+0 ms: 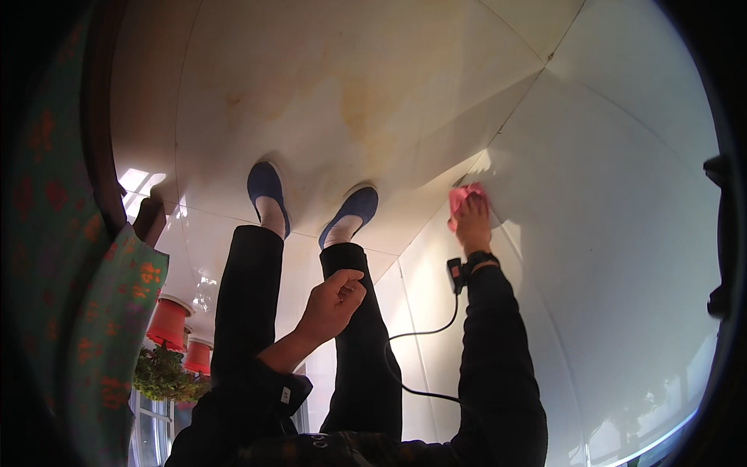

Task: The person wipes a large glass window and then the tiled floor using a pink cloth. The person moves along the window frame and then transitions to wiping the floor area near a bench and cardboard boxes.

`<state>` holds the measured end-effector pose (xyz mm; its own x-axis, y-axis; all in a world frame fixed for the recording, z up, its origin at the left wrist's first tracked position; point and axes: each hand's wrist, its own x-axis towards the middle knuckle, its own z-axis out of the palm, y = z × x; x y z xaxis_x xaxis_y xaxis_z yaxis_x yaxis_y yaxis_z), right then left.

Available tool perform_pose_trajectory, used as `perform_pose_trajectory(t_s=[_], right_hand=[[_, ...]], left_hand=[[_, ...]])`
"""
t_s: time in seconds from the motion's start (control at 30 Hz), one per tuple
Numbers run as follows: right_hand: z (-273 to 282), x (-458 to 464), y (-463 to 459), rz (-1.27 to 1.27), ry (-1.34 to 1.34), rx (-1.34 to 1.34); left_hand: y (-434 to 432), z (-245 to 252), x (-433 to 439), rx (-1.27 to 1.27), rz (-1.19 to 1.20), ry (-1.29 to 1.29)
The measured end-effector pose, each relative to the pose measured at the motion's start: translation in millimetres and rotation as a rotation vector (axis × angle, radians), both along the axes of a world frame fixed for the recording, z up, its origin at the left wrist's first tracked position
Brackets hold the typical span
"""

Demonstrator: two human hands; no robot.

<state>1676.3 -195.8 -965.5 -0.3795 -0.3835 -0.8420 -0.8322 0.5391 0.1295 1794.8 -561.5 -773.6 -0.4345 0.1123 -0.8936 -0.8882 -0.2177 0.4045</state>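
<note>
A pink cloth (pixel 461 195) lies under the fingers of my right hand (pixel 473 227), which presses it against the glossy white wall tiles (pixel 607 245) low down, close to where wall and floor meet. Around the right wrist is a black strap with a small black device (pixel 455 275), and a thin black cable (pixel 420 333) runs from it back along the sleeve. My left hand (pixel 334 305) hangs in front of my legs with its fingers curled in, and nothing shows in it.
Pale floor tiles (pixel 303 70) with yellowish stains spread ahead of my blue shoes (pixel 356 207). To the left hangs a green patterned cloth (pixel 119 303) beside dark wooden furniture (pixel 102 117). Red flowerpots (pixel 168 323) and a leafy plant (pixel 163 373) stand behind on that side.
</note>
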Motion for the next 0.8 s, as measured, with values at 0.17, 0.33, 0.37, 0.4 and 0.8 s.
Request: perform_pose_trajectory(t_s=[0.17,0.33,0.37,0.4,0.8], right_hand=[[67,108,8,-0.097,-0.237,-0.066],[111,0,-5,-0.150,0.040,-0.232],[123,-39,-8,-0.094,0.119,-0.215],[139,-77,-13,-0.136,0.160,-0.200],[261,-88,-37,-0.132,0.411,-0.031]], left_hand=[[4,-1,-3,-0.038,-0.061,0.023],[7,-4,-10,-0.045,-0.073,0.090],[6,-5,-10,-0.043,-0.063,0.092],[6,-6,-10,-0.048,-0.051,0.103],[-18,-21,11,-0.004,0.072,0.045]])
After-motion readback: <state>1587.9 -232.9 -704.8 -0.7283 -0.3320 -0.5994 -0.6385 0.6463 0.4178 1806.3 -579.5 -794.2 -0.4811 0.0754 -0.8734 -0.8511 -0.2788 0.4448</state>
